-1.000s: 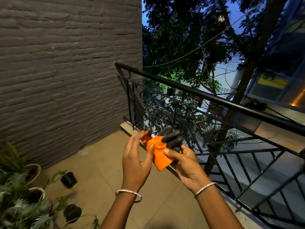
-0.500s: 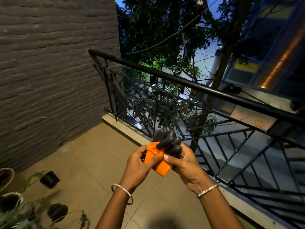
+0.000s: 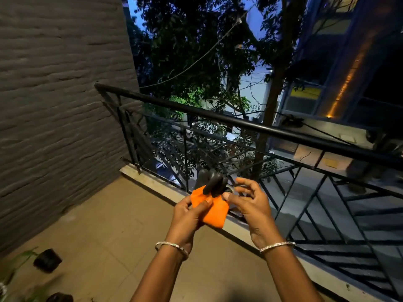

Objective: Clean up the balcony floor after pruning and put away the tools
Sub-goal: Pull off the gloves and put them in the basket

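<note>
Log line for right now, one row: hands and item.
left hand: grips orange glove | right hand: thumb on glove, grip unclear | place: beside balcony railing

Both forearms are bare. The left hand has a thin, silvery, studded-looking bangle round its wrist, near 6 o'clock in view. The right hand wears a matching slim bangle towards 5 o'clock.
</note>
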Tool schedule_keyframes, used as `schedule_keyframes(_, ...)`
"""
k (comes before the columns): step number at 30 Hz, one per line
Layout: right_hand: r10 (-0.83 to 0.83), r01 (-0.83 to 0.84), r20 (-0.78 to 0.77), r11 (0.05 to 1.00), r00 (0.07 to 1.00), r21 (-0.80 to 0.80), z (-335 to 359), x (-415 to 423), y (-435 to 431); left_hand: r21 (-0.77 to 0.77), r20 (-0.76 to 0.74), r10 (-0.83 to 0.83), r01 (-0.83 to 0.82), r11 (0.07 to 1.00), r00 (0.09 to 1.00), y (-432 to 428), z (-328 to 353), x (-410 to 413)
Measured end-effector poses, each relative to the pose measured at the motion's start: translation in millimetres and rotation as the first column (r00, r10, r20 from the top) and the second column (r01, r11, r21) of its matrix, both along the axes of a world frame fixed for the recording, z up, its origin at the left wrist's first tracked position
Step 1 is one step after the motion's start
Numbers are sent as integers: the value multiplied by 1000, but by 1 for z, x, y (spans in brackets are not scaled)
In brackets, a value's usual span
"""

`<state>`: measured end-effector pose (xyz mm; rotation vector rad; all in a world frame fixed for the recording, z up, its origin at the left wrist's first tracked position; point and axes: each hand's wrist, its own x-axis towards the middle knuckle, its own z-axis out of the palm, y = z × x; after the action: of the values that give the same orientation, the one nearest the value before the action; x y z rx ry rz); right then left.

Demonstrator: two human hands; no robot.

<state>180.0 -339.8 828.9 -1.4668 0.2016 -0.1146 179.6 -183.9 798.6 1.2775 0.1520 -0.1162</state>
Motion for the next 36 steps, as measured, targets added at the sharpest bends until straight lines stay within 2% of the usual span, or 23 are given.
schedule_keyframes(3,-174,205,211,969,962,-135,9,-20,-23,19,-11,34,-33,999,999,-28,-8,-5)
schedule_keyframes(4,-166,228,308,958,937,-177,12,-28,-31,26,-13,30,-30,999,999,-37,-10,-8)
schedule_keyframes(6,-4,163,438,931,899,-327,16,-42,-48,43,3,4,-4,999,1000,-58,-13,-14)
schedule_keyframes(9,283,48,397,760,873,-648,11,-52,-75,89,66,-74,68,994,995,-93,-16,-25)
schedule_keyframes(11,307,48,326,658,894,-752,-1,-55,-98,102,96,-126,117,988,987,-117,-16,-34)
schedule_keyframes(13,270,16,246,643,931,-766,-15,-60,-125,134,128,-223,206,969,966,-140,-18,-44)
schedule_keyframes(15,225,-39,155,675,962,-737,-28,-69,-155,152,128,-323,303,941,938,-163,-23,-55)
schedule_keyframes(17,114,-33,87,774,990,-633,-35,-81,-188,147,89,-399,384,912,913,-190,-29,-69)
schedule_keyframes(19,-84,104,66,904,994,-414,-37,-94,-217,121,52,-433,425,897,900,-212,-33,-80)
schedule_keyframes(21,-277,271,6,937,961,-220,-33,-110,-249,88,23,-437,434,897,899,-235,-33,-86)
schedule_keyframes(22,-323,313,-48,938,945,-148,-31,-120,-264,82,15,-441,439,895,897,-247,-32,-88)
schedule_keyframes(24,-288,283,-130,957,949,-57,-27,-137,-284,90,16,-444,441,893,896,-263,-31,-89)
schedule_keyframes(26,-179,178,-189,984,965,-26,-28,-158,-296,110,12,-467,463,879,884,-284,-30,-94)
schedule_keyframes(28,-117,119,-241,993,963,-6,-37,-172,-300,115,-8,-519,516,849,855,-307,-33,-97)
schedule_keyframes(30,-144,168,-268,983,953,69,-54,-176,-303,100,-33,-581,581,807,813,-329,-36,-99)
schedule_keyframes(33,-283,344,-267,914,921,217,-74,-175,-324,75,-70,-636,640,765,769,-364,-44,-97)
schedule_keyframes(36,-471,508,-217,845,855,169,-91,-172,-355,92,-137,-665,678,730,734,-401,-53,-89)
